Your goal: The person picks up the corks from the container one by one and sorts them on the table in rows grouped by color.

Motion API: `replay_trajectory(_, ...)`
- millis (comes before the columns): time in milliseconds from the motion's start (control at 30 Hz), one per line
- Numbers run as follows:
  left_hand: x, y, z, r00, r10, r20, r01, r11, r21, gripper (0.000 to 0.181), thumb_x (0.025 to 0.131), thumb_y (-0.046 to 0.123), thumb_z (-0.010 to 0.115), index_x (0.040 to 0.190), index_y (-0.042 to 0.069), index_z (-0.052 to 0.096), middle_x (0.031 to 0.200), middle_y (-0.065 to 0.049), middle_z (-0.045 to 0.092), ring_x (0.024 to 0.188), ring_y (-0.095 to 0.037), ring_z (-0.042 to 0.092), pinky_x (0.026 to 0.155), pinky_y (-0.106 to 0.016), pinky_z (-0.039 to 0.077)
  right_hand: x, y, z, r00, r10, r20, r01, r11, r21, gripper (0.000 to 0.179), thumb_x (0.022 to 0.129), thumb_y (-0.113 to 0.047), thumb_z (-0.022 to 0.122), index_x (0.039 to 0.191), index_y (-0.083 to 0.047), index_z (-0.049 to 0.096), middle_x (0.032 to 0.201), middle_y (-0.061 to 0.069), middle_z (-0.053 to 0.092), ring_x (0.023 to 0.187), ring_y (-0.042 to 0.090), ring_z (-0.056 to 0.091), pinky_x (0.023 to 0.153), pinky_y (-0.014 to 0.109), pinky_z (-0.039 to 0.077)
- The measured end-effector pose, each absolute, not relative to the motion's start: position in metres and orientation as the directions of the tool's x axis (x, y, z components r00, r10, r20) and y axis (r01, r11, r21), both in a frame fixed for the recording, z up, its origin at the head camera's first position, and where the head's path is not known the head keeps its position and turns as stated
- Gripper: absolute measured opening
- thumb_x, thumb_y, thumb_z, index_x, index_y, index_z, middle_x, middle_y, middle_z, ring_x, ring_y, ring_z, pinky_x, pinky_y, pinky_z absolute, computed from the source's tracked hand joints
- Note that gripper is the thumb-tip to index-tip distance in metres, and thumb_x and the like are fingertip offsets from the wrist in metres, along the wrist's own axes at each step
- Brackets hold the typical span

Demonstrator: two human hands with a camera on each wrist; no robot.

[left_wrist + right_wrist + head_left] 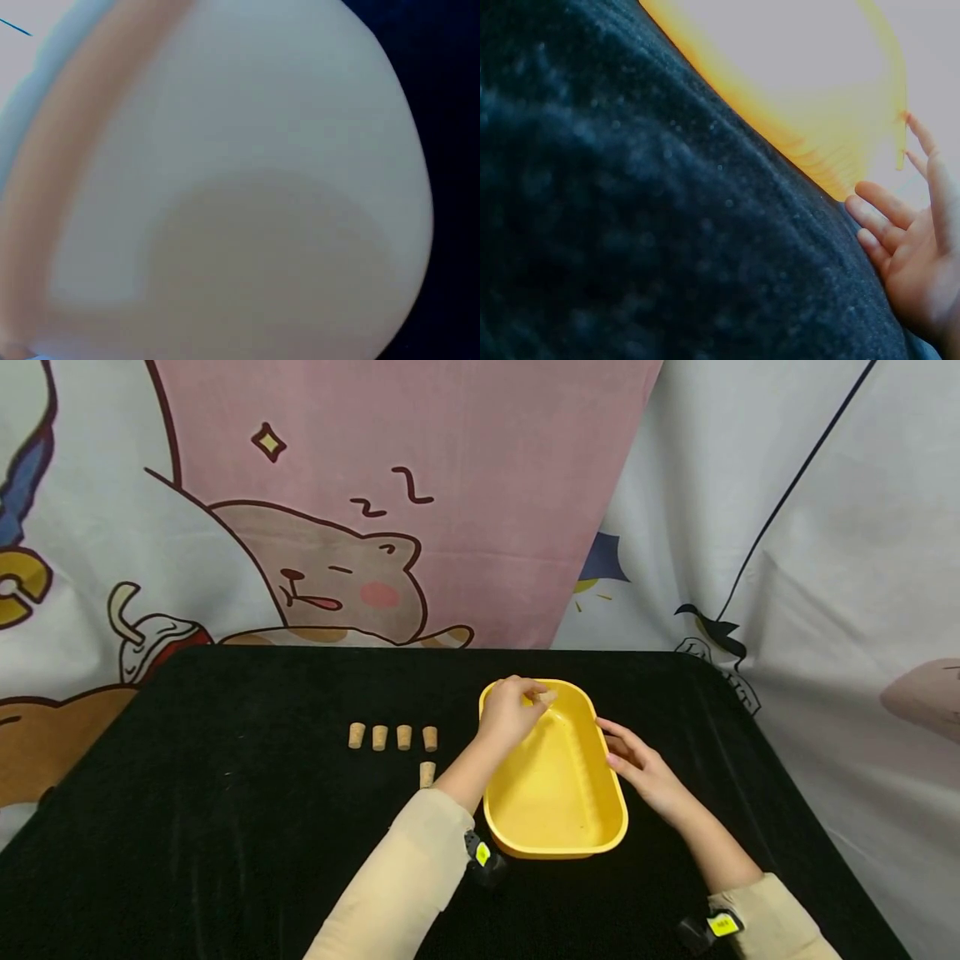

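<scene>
In the head view my left hand point(510, 714) reaches over the far end of a yellow plastic basin point(555, 777). It pinches a small tan cork stopper point(546, 697), partly covered by the fingers, above the basin's far left corner. My right hand point(641, 768) rests its fingertips against the basin's right side near the rim. The right wrist view shows those fingers point(885, 206) extended and spread along the outer wall. A blurred pale surface fills most of the left wrist view, so the left fingers and cork are hidden there.
Several cork stoppers point(380, 737) stand in a row on the black cloth point(225, 827) left of the basin. One more cork point(427, 774) stands nearer, beside the left forearm. Behind the table hangs a curtain point(487, 485) with cartoon prints.
</scene>
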State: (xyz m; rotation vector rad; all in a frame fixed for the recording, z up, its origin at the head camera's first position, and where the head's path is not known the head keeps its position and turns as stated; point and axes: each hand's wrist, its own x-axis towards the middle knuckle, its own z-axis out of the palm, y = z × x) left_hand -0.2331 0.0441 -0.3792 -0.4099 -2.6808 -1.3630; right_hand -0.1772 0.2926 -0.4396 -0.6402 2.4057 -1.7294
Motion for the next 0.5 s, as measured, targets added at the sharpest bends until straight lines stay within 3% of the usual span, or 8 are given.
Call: replay_trajectory(500,-0.203,0.017,-0.363,-0.900,0.242,0.363,0.430,0.353,0.831,0.027,0.093,0.020,0.065,0.116,0.008,0.069,0.098,0.002,0.061,0.091,-0.023,0.054,0.078,-0.027,0.045,-0.177,0.292,-0.439,-0.908,-0.393,0.142,-0.260,0.266,-0.928,0.050,0.102,-0.010,0.043,0.150,-0.011,0.028,0.137,0.029,0.044,0.111,0.014,0.057,0.086,0.031,0.049)
